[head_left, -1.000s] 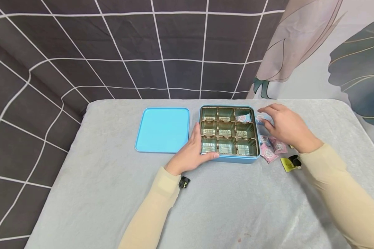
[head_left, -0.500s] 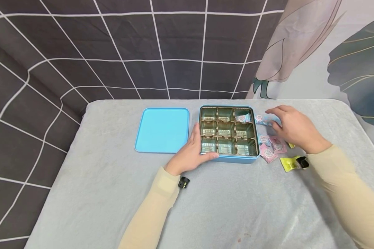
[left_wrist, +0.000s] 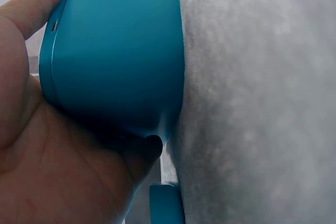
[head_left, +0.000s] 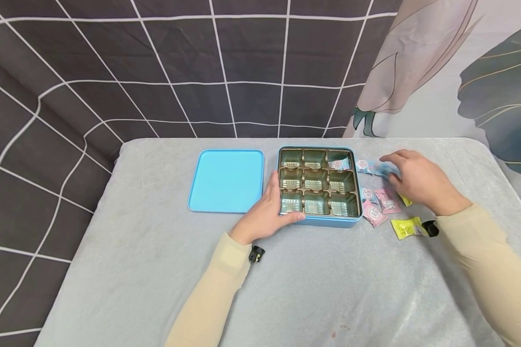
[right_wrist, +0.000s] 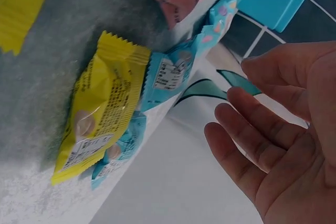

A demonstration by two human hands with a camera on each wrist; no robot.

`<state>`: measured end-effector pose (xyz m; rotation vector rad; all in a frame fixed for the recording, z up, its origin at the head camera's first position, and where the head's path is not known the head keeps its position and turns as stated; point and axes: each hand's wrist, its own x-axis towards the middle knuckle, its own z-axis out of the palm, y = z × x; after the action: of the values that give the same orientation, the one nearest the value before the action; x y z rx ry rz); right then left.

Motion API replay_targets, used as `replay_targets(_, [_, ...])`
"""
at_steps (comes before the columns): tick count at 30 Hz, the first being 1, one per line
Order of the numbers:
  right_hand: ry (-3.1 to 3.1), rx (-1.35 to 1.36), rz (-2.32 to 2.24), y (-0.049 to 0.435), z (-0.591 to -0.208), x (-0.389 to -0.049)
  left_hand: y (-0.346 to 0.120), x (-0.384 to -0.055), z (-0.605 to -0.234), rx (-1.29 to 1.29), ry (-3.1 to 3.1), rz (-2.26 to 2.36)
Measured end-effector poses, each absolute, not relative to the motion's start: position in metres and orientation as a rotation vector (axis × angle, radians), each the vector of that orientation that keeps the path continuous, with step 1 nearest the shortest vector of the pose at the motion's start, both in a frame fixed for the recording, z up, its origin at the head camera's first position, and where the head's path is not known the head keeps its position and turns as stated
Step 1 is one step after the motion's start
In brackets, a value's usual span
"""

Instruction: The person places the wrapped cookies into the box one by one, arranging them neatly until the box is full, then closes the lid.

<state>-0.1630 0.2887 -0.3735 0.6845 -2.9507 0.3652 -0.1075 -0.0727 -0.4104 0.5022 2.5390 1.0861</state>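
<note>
My left hand (head_left: 265, 212) rests at the near left corner of a blue tin (head_left: 330, 221), fingers straight along its left side, thumb on the front rim. The tin holds a gold tray (head_left: 316, 179) of several compartments; a blue candy packet (head_left: 338, 165) lies in the back right one. My right hand (head_left: 423, 180) hovers right of the tin, fingers loosely bent, fingertips close by a blue packet (head_left: 383, 168). Another blue packet (head_left: 363, 166) lies to its left. In the right wrist view, nothing shows between the fingers of that hand (right_wrist: 278, 129).
Between tin and right arm lie a blue packet (head_left: 368, 194), two pink packets (head_left: 388, 201) and two yellow packets (head_left: 407, 227). The blue lid (head_left: 226, 180) lies flat left of the tin. A grey cloth (head_left: 134, 270) covers the table, with a dark gridded curtain (head_left: 252, 58) behind.
My right hand has moved to the right, away from the tin, uncovering more of the blue and yellow packets. The left hand and the tin have stayed in place.
</note>
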Motion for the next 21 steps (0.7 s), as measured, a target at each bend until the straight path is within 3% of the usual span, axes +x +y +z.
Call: replay_targets(21, [-3.085, 0.609, 0.292, 0.2959, -0.3833, -0.1710, -0.0725, -0.1084, -0.4102, 0.501, 2.535, 1.078])
